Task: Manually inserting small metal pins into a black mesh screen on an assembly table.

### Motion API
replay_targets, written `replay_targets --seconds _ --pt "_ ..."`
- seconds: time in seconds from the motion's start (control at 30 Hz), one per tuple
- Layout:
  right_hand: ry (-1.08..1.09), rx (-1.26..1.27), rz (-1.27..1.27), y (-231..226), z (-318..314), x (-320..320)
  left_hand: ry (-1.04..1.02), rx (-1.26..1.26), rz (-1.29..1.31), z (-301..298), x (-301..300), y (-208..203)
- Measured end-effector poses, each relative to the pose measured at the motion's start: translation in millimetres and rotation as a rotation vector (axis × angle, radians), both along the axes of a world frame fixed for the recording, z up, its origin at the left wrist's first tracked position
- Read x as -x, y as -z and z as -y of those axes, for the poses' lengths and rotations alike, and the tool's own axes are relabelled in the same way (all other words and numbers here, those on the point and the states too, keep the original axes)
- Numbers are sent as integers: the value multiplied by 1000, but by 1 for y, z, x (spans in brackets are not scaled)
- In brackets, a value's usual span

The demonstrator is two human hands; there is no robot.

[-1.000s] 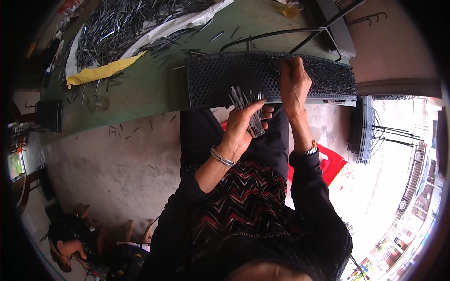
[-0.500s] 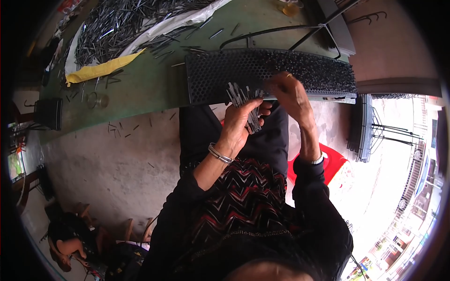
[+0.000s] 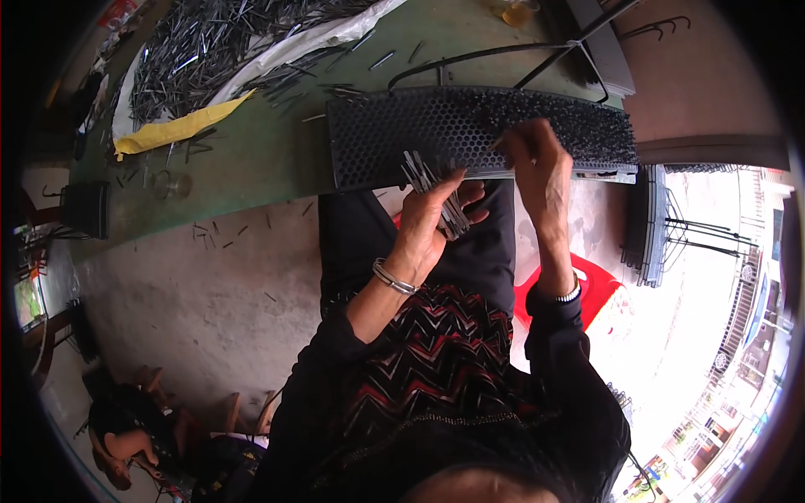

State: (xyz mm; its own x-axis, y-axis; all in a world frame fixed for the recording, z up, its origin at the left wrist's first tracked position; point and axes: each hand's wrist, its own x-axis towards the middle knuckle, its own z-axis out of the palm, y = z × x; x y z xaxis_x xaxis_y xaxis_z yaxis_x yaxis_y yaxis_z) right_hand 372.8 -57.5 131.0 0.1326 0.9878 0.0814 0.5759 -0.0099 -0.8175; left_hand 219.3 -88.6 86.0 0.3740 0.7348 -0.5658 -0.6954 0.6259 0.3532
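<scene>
My left hand (image 3: 422, 220) is closed around a bundle of thin dark strips (image 3: 422, 174), which fan out past the thumb toward the table. Beyond it lies a long black panel (image 3: 381, 138) full of round holes, along the table's near edge. Many short dark pieces (image 3: 583, 126) stand in the holes of the panel's right part; on the left the holes are bare. Over the panel's near middle, right of the bundle, hovers my right hand (image 3: 545, 172). Its thumb and fingers are pinched together, and what is between them is too small to make out.
A heap of loose dark strips (image 3: 197, 67) covers a white sack with a yellow edge (image 3: 180, 132) on the green table (image 3: 260, 159). Bent black rods (image 3: 478, 54) rise behind the panel. A red stool (image 3: 591, 293) and stacked panels (image 3: 650, 226) stand right; another person (image 3: 126, 444) sits lower left.
My right hand has moved right, away from the bundle, and over the panel. The left hand keeps its hold on the strips and has barely shifted.
</scene>
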Motion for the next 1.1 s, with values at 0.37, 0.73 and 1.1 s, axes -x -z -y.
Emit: replay_targets --seconds 0.37,0.73,1.1 --pt "121 -390 501 45 -35 4 113 -49 -31 -3 0 -2" --pt "-319 217 -198 10 6 -7 81 -111 -108 3 -1 -4" --pt "-247 385 -385 -3 9 -7 58 -103 -105 2 -5 -6"
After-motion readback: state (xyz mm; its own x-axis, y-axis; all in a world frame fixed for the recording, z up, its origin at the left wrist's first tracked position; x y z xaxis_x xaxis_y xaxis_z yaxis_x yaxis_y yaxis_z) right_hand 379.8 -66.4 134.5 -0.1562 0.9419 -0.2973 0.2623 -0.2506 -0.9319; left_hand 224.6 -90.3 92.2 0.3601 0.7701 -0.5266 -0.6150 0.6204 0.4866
